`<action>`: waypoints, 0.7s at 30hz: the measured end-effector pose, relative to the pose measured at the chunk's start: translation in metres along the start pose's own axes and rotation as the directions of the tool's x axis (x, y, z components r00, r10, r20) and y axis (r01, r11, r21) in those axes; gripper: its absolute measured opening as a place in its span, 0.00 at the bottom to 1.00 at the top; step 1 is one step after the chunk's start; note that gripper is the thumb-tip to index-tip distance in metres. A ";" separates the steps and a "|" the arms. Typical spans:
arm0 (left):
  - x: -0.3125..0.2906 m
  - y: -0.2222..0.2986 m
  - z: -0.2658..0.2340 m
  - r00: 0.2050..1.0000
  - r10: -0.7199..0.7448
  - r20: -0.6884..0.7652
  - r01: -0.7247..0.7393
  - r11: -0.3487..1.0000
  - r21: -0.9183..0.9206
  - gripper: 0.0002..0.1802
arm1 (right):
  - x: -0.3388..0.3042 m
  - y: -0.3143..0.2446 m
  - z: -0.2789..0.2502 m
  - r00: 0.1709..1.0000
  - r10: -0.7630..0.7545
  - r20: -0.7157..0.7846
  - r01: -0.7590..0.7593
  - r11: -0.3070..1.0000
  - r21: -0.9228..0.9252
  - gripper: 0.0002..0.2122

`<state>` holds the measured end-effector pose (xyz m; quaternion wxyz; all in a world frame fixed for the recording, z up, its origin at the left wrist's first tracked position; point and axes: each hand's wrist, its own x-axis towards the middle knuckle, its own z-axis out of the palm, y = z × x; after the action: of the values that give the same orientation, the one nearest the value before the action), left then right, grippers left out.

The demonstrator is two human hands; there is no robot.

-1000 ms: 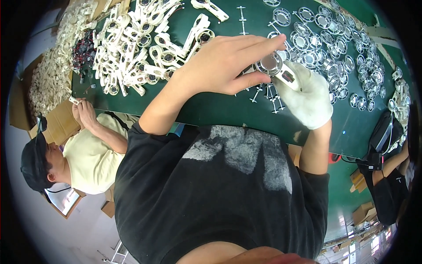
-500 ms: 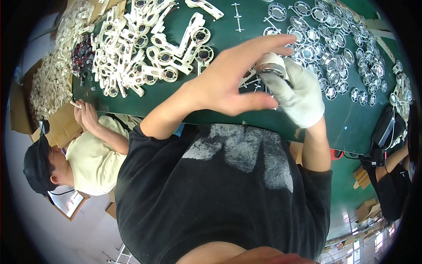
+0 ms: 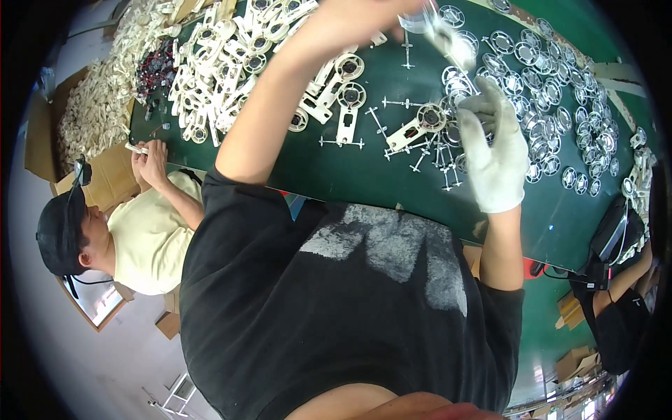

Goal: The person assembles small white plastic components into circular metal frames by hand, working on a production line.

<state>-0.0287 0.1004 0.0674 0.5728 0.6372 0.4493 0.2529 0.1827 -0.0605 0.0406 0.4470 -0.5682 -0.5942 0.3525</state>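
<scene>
- Up at the top rim, your left hand [image 3: 360,22] is a blur, fingers bent by the edge of a shiny disc [image 3: 418,23]; whether they grip it, I cannot tell.
- Just right of that disc comes a white part [image 3: 453,47], between your two hands, too smeared to say if it joins the disc.
- Below it, your gloved right hand [image 3: 495,150] sits half open, fingers curled, nothing visible in its grasp.
- Step in hand, as I judge it: moving the disc and white part about; the next move calls for a clear, controlled fingertip hold.
- Tight on the right: silver rings [image 3: 514,82] crowd the glove; left of it lie thin rods [image 3: 401,103] and a white fan-shaped piece [image 3: 404,136].
- Best room: bare green table [image 3: 322,164] beside your left forearm, though its near edge runs close to your shirt.
</scene>
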 end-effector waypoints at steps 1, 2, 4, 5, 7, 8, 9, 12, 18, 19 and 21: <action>0.013 -0.003 -0.008 0.992 0.071 -0.107 -0.076 0.996 -0.040 0.15 | 0.002 -0.001 -0.002 0.999 0.051 0.009 -0.052 0.999 0.018 0.21; 0.014 -0.001 -0.022 0.960 0.138 -0.243 -0.157 0.986 -0.060 0.19 | 0.006 -0.005 -0.001 0.999 0.039 0.035 -0.040 0.999 0.018 0.20; 0.026 -0.007 -0.035 0.926 0.176 -0.335 -0.119 0.976 0.183 0.25 | 0.007 -0.004 -0.005 0.998 0.051 0.043 -0.050 0.999 -0.020 0.19; 0.015 0.006 -0.047 0.971 0.146 -0.190 -0.075 0.938 0.338 0.28 | 0.006 -0.003 -0.008 0.995 0.079 0.059 -0.077 0.997 -0.029 0.18; 0.009 -0.011 -0.051 0.934 0.357 -0.014 -0.143 0.410 0.901 0.30 | 0.005 0.004 -0.007 0.996 0.052 0.070 -0.049 0.998 -0.040 0.17; 0.000 0.012 -0.038 0.993 0.110 -0.036 -0.006 0.363 0.932 0.29 | 0.005 0.006 -0.007 0.997 0.048 0.066 -0.044 0.997 -0.061 0.16; 0.000 -0.010 -0.048 0.996 0.090 0.013 -0.049 0.409 0.911 0.27 | 0.005 0.004 -0.007 0.997 0.036 0.069 -0.030 0.997 -0.076 0.16; -0.005 -0.021 -0.052 0.995 0.077 0.067 -0.096 0.475 0.875 0.23 | 0.005 0.002 -0.007 0.998 0.031 0.060 -0.027 0.997 -0.069 0.15; -0.008 -0.001 -0.028 0.997 0.056 -0.048 -0.016 0.799 0.601 0.14 | 0.007 0.006 -0.003 0.998 0.011 0.055 -0.006 0.996 -0.092 0.17; -0.007 -0.005 -0.024 0.996 0.091 -0.008 -0.071 0.829 0.554 0.14 | 0.007 0.008 -0.001 0.999 -0.024 0.024 0.025 0.997 -0.078 0.19; -0.010 0.006 -0.013 0.996 0.073 0.053 -0.088 0.924 0.372 0.15 | 0.012 0.002 0.001 0.973 -0.230 -0.023 0.214 0.934 -0.287 0.23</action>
<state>-0.0426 0.0990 0.0779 0.4386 0.7573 0.4516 0.1738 0.1830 -0.0479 0.0398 0.4147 -0.5650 -0.6861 0.1951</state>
